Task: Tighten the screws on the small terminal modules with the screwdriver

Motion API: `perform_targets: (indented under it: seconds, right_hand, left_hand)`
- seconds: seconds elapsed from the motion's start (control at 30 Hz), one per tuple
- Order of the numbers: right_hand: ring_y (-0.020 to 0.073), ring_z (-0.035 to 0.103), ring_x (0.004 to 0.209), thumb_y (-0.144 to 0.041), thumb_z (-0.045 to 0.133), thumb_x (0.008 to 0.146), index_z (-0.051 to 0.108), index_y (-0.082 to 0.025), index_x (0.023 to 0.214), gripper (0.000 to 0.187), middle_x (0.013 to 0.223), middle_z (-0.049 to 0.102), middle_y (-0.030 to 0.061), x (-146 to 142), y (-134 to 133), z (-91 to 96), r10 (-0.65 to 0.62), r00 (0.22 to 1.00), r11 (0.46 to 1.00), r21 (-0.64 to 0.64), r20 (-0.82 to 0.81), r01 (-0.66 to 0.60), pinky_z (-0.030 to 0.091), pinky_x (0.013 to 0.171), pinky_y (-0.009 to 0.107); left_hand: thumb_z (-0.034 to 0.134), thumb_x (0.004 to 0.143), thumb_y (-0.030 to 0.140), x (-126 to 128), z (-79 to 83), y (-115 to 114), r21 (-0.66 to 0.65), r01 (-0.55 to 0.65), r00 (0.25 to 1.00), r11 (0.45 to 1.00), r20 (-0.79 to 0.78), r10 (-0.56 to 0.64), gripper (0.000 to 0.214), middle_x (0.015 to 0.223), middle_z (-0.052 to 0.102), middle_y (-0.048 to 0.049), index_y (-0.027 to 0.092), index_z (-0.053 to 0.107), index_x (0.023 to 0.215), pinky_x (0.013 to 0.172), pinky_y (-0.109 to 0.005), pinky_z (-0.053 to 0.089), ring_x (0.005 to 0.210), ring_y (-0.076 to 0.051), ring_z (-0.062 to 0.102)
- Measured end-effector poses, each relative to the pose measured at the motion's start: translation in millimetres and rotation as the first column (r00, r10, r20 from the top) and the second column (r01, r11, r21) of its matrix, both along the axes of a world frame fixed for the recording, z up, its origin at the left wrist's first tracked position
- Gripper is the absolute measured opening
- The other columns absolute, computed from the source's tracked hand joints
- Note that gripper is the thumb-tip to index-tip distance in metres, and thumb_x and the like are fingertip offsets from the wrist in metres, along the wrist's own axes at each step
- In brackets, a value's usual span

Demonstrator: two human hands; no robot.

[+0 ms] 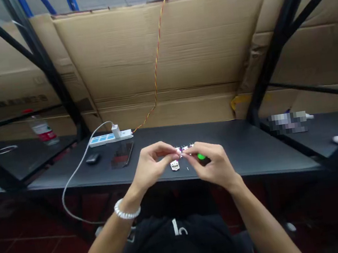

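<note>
My left hand [153,164] and my right hand [212,163] meet above the near edge of a dark table [253,144]. Both pinch a tiny white part [181,151] between thumb and fingertips. My right hand also covers a small green piece [201,156]. A small white module [175,166] lies on the table just below the fingertips. A beaded bracelet [127,212] circles my left wrist.
A phone [122,154] and a small dark object [92,158] lie left of my hands. Behind them sits a white power strip [110,137] with a charger and cable. A plastic bottle [42,129] stands far left. Cardboard sheets [178,58] back the table; black frame bars cross both sides.
</note>
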State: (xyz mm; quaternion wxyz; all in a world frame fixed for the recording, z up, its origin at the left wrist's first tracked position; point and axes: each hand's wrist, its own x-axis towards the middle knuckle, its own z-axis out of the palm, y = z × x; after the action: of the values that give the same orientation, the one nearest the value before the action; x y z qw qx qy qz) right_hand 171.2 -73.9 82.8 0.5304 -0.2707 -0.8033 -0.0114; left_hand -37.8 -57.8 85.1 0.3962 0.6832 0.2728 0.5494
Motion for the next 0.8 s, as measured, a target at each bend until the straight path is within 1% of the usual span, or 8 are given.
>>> perform_targets:
  seconds: [0.1, 0.23, 0.33, 0.6, 0.8]
  right_hand:
    - [0.0144, 0.067, 0.062, -0.015, 0.071, 0.097, 0.076, -0.02, 0.091, 0.01, 0.076, 0.076, 0.0024, -1.3, -0.4, -0.3, -0.032, 0.999, 0.999, 0.013, -0.011, 0.032, 0.05, 0.06, 0.026]
    - [0.0154, 0.07, 0.065, -0.016, 0.071, 0.098, 0.078, -0.02, 0.093, 0.009, 0.08, 0.08, 0.0037, -2.6, 1.6, -2.8, -0.028, 1.0, 1.0, 0.003, -0.013, 0.028, 0.052, 0.063, 0.027]
    - [0.0161, 0.072, 0.067, -0.017, 0.071, 0.098, 0.078, -0.021, 0.094, 0.009, 0.082, 0.081, 0.0037, -2.6, 3.9, -4.3, -0.014, 1.0, 1.0, -0.002, 0.007, 0.014, 0.054, 0.065, 0.028]
    - [0.015, 0.069, 0.063, -0.017, 0.071, 0.099, 0.079, -0.021, 0.091, 0.012, 0.078, 0.079, 0.003, -3.8, 6.3, -3.1, -0.002, 1.0, 1.0, 0.01, 0.019, 0.002, 0.052, 0.062, 0.027]
    - [0.0146, 0.07, 0.064, -0.019, 0.07, 0.1, 0.081, -0.022, 0.094, 0.013, 0.079, 0.08, 0.0028, -4.5, 10.0, -6.4, 0.01, 1.0, 1.0, 0.016, 0.023, -0.011, 0.054, 0.062, 0.026]
  left_hand:
    - [0.092, 0.081, 0.035, 0.2, -0.8, 2.4, -0.023, 0.015, 1.0, 1.0, 0.013, -0.015, 0.023, 0.088, 0.083, -0.0073, 0.016, 0.079, 0.086, 0.082, -0.035, 0.067, 0.083, -0.023, 0.08]
    - [0.092, 0.08, 0.035, -0.1, -3.1, 10.5, -0.062, 0.056, 0.998, 0.997, 0.031, -0.054, 0.023, 0.088, 0.083, -0.0075, 0.016, 0.08, 0.088, 0.082, -0.034, 0.066, 0.084, -0.023, 0.08]
    - [0.089, 0.082, 0.035, -1.0, -3.9, 14.1, -0.064, 0.058, 0.998, 0.996, -0.017, -0.06, 0.022, 0.087, 0.083, -0.0078, 0.016, 0.082, 0.088, 0.081, -0.033, 0.065, 0.084, -0.024, 0.08]
    - [0.078, 0.091, 0.034, -6.5, 0.9, 11.1, -0.01, 0.055, 0.98, 0.998, -0.189, -0.056, 0.019, 0.085, 0.081, -0.0066, 0.016, 0.079, 0.089, 0.078, -0.031, 0.062, 0.078, -0.021, 0.075]
    - [0.076, 0.093, 0.034, -10.1, -0.4, 15.4, -0.007, 0.077, 0.972, 0.997, -0.222, -0.077, 0.019, 0.086, 0.08, -0.0066, 0.016, 0.079, 0.091, 0.079, -0.031, 0.061, 0.08, -0.021, 0.075]
